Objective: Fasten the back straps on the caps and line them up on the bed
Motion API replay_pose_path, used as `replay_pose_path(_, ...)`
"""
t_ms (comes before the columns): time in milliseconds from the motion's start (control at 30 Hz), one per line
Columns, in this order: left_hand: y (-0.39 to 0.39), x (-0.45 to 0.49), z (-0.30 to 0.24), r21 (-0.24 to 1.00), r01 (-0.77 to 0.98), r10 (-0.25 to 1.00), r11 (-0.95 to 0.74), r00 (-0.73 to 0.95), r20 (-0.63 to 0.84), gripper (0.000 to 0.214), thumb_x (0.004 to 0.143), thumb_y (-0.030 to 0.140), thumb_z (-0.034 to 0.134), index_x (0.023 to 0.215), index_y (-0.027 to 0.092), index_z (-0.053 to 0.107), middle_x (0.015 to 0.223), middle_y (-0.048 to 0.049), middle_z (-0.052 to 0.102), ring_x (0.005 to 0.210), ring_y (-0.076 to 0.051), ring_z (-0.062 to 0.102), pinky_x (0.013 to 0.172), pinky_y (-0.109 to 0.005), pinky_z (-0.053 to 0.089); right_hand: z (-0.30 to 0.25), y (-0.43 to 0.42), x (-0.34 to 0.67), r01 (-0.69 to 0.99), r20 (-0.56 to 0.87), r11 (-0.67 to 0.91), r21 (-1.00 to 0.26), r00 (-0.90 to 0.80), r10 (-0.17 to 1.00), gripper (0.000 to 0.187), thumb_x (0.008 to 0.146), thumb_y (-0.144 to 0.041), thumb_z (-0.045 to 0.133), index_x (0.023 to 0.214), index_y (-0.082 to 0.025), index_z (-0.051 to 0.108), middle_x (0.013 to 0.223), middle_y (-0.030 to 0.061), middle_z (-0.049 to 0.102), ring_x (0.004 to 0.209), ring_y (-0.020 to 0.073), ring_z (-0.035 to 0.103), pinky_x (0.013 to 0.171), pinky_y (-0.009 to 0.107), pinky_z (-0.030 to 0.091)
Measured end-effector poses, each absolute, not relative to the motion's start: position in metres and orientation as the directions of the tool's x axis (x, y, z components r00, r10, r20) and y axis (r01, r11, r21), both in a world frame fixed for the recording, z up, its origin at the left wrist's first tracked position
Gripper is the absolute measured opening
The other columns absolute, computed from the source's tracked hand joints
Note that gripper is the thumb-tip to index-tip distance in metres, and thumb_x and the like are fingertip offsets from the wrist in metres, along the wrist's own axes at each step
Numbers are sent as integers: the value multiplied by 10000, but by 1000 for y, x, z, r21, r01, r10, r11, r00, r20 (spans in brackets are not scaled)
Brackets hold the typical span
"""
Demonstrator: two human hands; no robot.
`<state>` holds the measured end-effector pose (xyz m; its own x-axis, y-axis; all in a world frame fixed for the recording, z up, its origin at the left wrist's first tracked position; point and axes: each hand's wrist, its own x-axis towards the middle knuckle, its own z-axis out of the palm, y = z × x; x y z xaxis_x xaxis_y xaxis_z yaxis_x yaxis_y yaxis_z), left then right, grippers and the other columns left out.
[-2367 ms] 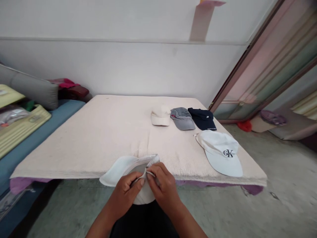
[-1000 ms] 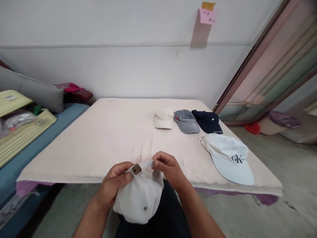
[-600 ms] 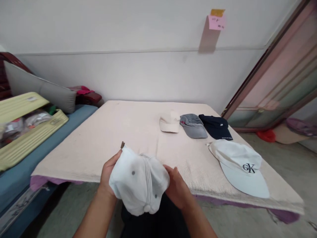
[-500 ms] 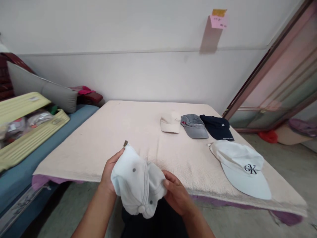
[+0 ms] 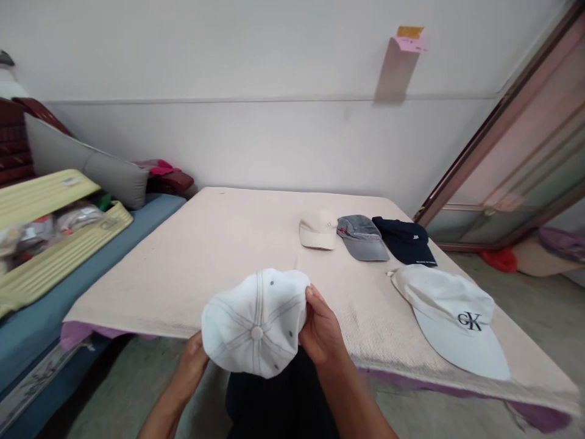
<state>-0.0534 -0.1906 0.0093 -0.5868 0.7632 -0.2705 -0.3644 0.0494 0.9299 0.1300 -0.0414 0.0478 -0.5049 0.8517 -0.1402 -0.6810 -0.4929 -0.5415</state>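
Both my hands hold a white cap (image 5: 256,320) in front of me, its crown and top button facing the camera, just before the near edge of the table. My right hand (image 5: 322,332) grips its right side, thumb on top. My left hand (image 5: 194,363) sits under its left side, mostly hidden by the cap. On the table's cream cloth (image 5: 219,244) lie a white cap with a black logo (image 5: 450,317) at the right, and a row of a cream cap (image 5: 319,230), a grey cap (image 5: 364,238) and a navy cap (image 5: 404,241).
An open yellow suitcase (image 5: 50,238) with packed items rests on a blue mattress (image 5: 27,329) at the left, with a grey cushion (image 5: 91,164) behind. A sliding glass door (image 5: 516,146) stands at the right. A pink note (image 5: 409,39) hangs on the wall.
I have turned the white cap over in my hands, from its back strap and inside facing me to its crown facing me. My view has shifted left and upward.
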Motion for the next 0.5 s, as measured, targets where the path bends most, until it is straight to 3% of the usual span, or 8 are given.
replay_pose_path(100, -188, -51, 22, 910, -414, 733, -32, -629, -261, 328, 540, 357, 836, 788, 171, 729, 680, -53, 738, 893, -335, 669, 751, -404, 538, 59, -40, 125, -690, -112, -461, -558, -487, 866, 124, 796, -253, 640, 911, -215, 665, 910, 13, 710, 867, 173, 656, 841, 307, 511)
replay_pose_path(167, -181, -48, 39, 890, -447, 712, -88, -653, -257, 324, 547, 333, 832, 808, 171, 729, 636, -30, 725, 781, -294, 690, 705, -370, 552, 61, -46, 125, -680, -65, -454, -576, -516, 854, 211, 818, -361, 611, 977, -230, 653, 1002, 34, 703, 967, 202, 641, 875, 347, 501)
replay_pose_path(300, -173, -40, 58, 872, -481, 739, -87, -619, -268, 295, 599, 301, 805, 854, 172, 733, 693, -35, 738, 700, -239, 686, 668, -315, 551, 48, -68, 129, -540, -1, -602, -588, -743, 669, 501, 787, -637, 500, 1029, -223, 644, 1032, 94, 698, 1038, 275, 624, 851, 438, 504)
replay_pose_path(367, -174, -37, 57, 863, -504, 776, -20, -553, -305, 271, 620, 313, 795, 836, 162, 732, 685, -43, 735, 690, -235, 681, 663, -317, 546, 39, -76, 132, -482, -13, -660, -577, -802, 598, 414, 750, -532, 600, 1010, -214, 652, 1004, 93, 708, 984, 280, 647, 827, 440, 511)
replay_pose_path(433, -179, -34, 51, 851, -523, 785, 53, -504, -359, 265, 633, 345, 786, 809, 155, 729, 660, -46, 725, 676, -233, 675, 652, -322, 539, 34, -78, 137, -495, -15, -665, -560, -796, 605, 332, 672, -391, 688, 951, -212, 668, 964, 76, 719, 919, 274, 665, 809, 434, 519)
replay_pose_path(500, -185, -31, 45, 831, -542, 773, 127, -470, -426, 252, 642, 356, 778, 794, 161, 725, 642, -33, 714, 645, -220, 664, 621, -308, 524, 32, -76, 143, -531, 9, -644, -551, -775, 632, 315, 626, -407, 702, 871, -210, 682, 914, 73, 726, 869, 276, 674, 794, 440, 524)
